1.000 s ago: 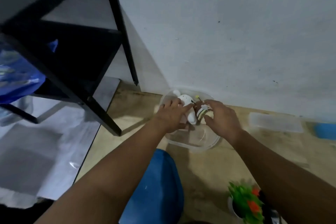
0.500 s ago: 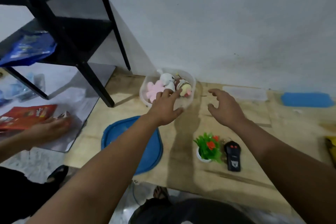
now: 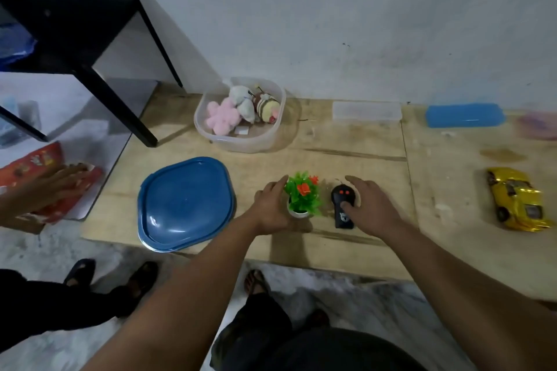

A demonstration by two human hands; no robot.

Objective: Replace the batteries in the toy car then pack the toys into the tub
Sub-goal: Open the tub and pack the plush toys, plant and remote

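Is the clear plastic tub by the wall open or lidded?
Open. The clear plastic tub has no lid on it; plush toys show uncovered, and the blue lid lies apart.

You are working in dim, bluish light; edges are bending and blurring, arms casting soft shadows at lower centre.

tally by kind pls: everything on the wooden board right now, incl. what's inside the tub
Plush toys, in the clear tub: 3 (pink, white, striped bee)
Tubs: 1
Lids: 3 (big blue, clear, small blue)
Toy cars: 1 (yellow)
Remotes: 1 (black)
Potted fake plants: 1
Total: 10
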